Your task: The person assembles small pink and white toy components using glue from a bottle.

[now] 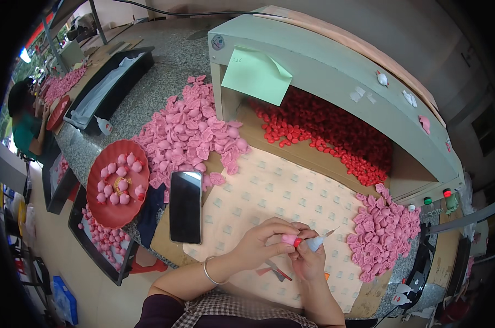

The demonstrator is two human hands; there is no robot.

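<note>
Over the paper-covered worktop, my left hand (264, 241) is closed on a small pink rubbery piece (289, 239). A red cap-like piece (297, 242) touches its right end, close to my right fingertips; which hand bears it I cannot tell. My right hand (309, 264) grips a small pale dropper bottle (315, 242), its thin needle tip pointing up and to the right. Beneath my hands lies a tool with red and dark parts (277, 271), partly hidden by them. A heap of pink petal-shaped pieces (379, 236) sits to the right of my right hand.
A grey-green box shelf (335, 63) holds many red pieces (324, 134) at the back. Left are a larger pink heap (187, 134), a black phone (185, 210), a red plate (113, 210) with pink round pieces and a dark tray (128, 262). A co-worker (28, 126) is far left.
</note>
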